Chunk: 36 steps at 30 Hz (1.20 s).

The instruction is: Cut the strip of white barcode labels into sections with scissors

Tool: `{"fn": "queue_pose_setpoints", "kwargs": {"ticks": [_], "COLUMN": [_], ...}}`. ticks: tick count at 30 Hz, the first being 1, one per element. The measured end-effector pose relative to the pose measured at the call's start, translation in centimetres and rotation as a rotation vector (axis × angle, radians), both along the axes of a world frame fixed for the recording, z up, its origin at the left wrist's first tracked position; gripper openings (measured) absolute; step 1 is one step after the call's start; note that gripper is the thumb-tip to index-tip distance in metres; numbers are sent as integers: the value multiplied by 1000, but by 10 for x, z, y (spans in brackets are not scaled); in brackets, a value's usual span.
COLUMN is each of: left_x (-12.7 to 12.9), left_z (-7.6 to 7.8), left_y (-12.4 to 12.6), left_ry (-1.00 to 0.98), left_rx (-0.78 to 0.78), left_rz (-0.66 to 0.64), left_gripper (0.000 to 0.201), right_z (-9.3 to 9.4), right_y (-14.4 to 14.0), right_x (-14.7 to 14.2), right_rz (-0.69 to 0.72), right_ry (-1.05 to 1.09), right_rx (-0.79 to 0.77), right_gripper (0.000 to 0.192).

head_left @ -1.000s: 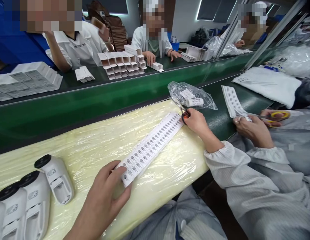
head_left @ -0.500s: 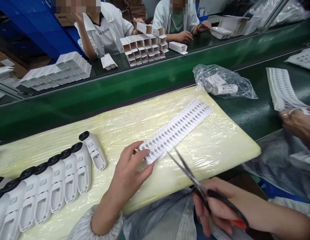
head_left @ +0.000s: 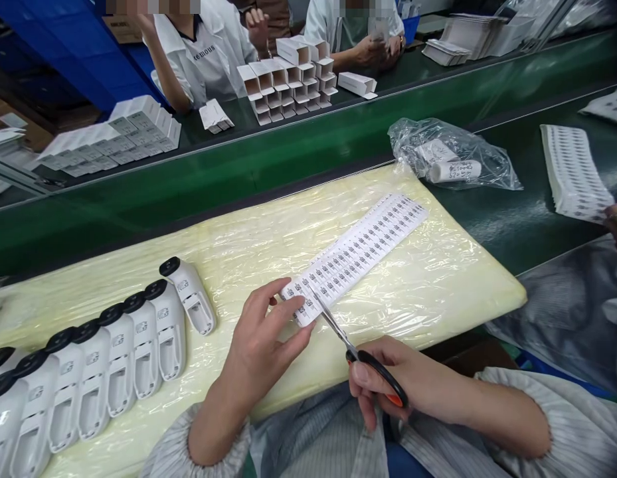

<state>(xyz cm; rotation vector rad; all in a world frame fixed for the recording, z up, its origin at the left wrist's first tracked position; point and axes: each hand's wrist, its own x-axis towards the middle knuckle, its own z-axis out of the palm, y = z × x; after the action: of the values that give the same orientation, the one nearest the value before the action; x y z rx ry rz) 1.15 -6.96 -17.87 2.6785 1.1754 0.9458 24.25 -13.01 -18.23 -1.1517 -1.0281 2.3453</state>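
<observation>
- The label strip (head_left: 360,255) is laid aslant near the middle of the frame on the wrapped mat (head_left: 462,285), its long axis run from lower left to upper right.
- Its lower-left end is gripped by the left hand (head_left: 268,332), the nearer one: fingertips are set on the strip and the thumb against its lower edge, the hand loosely curled.
- The scissors (head_left: 352,350) are held by the right hand (head_left: 398,375), lower right of centre, fingers wrapped about the handles; the strip lies up and left of that hand.
- The blades are pointed to the upper left, across the strip's long axis, tips over it just beside the left fingertips; whether paper is caught between them cannot be told.
- Half a second ago the blades were spread wider, below the strip's edge; now they are nearly together and brought over it, while the left hand's grip is unchanged.
</observation>
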Motion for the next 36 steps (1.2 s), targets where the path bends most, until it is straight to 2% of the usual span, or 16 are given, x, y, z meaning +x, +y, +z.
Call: {"fn": "queue_pose_setpoints", "kwargs": {"ticks": [25, 36], "left_x": [1, 5], "left_z": [0, 0], "left_y": [-2, -4], "left_ry": [-3, -25], "left_rx": [20, 11], "left_rz": [22, 0], "left_gripper": [26, 27], "right_z": [-5, 1], "right_y": [4, 15], "right_x": [-5, -10], "right_rz": [-6, -25], "right_ry": [-37, -35], "right_rx": [-21, 15], "right_gripper": [50, 51]}}
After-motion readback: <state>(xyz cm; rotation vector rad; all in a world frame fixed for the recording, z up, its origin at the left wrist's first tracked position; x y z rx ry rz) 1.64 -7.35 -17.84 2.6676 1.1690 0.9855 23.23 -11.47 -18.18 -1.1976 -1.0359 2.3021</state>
